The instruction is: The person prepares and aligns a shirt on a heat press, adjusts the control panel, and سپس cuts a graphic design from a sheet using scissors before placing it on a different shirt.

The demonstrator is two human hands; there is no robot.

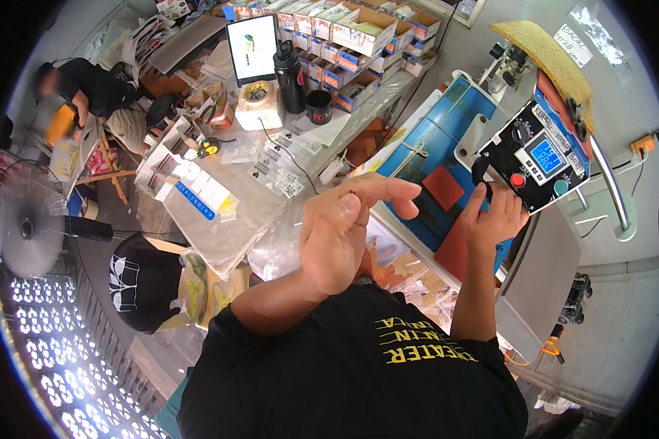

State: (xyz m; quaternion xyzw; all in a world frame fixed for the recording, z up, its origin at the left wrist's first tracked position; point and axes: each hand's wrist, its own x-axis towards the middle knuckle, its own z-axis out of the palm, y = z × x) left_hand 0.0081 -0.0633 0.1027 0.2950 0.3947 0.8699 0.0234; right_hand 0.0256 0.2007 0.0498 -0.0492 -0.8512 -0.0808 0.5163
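Left hand (334, 238) hovers curled (fingers (388, 188) apart), right hand (492, 218) by control panel (542, 157), grip unclear.

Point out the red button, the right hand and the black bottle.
Red button (518, 180): head view, middle of its cap.
Right hand (493, 219): head view, middle of the hand.
Black bottle (291, 84): head view, on its body.

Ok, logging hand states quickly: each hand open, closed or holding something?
Left hand: loosely curled, half open, nothing visible in it.
Right hand: by the control panel's lower edge; grip cannot be told.
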